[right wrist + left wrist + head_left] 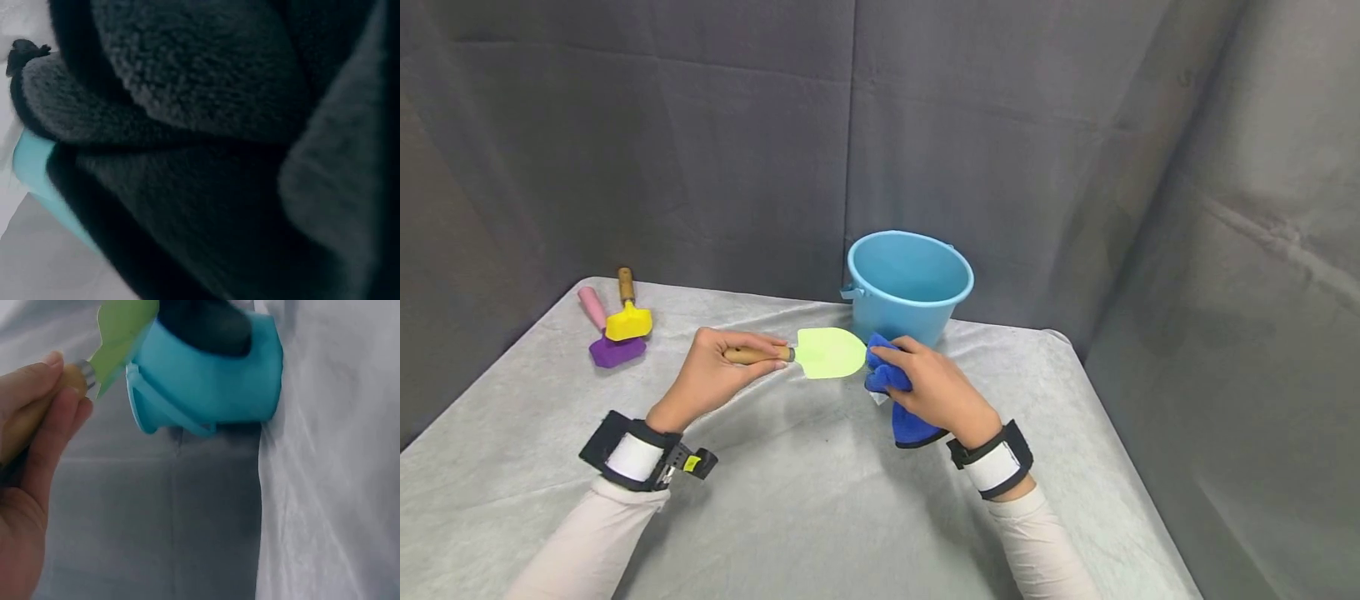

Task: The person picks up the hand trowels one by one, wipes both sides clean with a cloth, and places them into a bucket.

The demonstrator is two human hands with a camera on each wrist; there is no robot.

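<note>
In the head view my left hand (718,371) grips the wooden handle of a small trowel (829,353) with a pale yellow-green blade, which points right. The left wrist view shows thumb and fingers round that handle, with part of the green blade (122,337) beyond. My right hand (942,390) holds a bunched blue cloth (886,371) at the blade's tip; part of the cloth hangs below the hand. Dark-looking folds of the cloth (200,81) fill most of the right wrist view and hide the right fingers there.
A light blue bucket (898,312) stands behind the hands at the table's back edge. At the back left, a yellow trowel (629,322) with a wooden handle lies partly over a purple trowel (616,352) with a pink handle. Grey curtains surround the cloth-covered table (805,517).
</note>
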